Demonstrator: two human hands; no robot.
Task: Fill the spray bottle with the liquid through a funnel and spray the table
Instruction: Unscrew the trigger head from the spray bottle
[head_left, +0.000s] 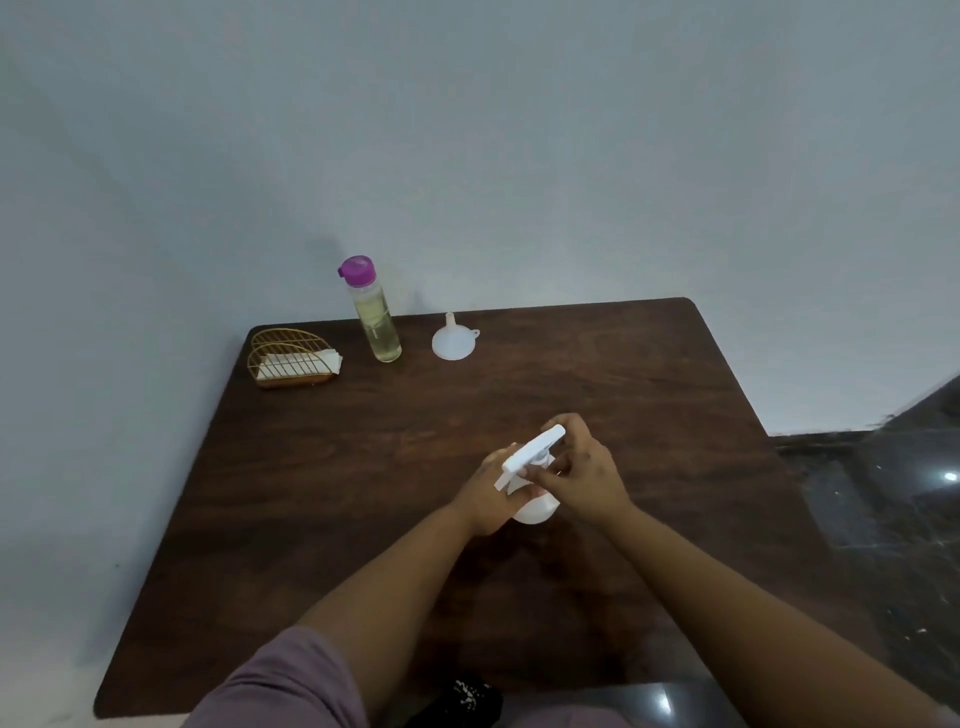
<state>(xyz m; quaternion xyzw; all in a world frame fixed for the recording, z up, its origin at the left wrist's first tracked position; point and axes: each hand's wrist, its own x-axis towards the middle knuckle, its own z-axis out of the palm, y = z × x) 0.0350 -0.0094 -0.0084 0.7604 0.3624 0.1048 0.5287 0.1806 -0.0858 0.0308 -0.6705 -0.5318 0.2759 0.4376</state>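
A white spray bottle (535, 506) stands in the middle of the dark wooden table (363, 467). My left hand (488, 493) wraps around its body from the left. My right hand (582, 473) grips the neck just under the white spray head (535, 449), which points to the lower left. Much of the bottle is hidden by both hands. At the back of the table stands a clear bottle (376, 319) of pale yellow liquid with a purple cap. A white funnel (453, 340) rests wide end down to its right.
A gold wire holder (291, 358) with white napkins sits at the table's back left corner. A grey wall runs behind and to the left. Dark glossy floor lies to the right of the table.
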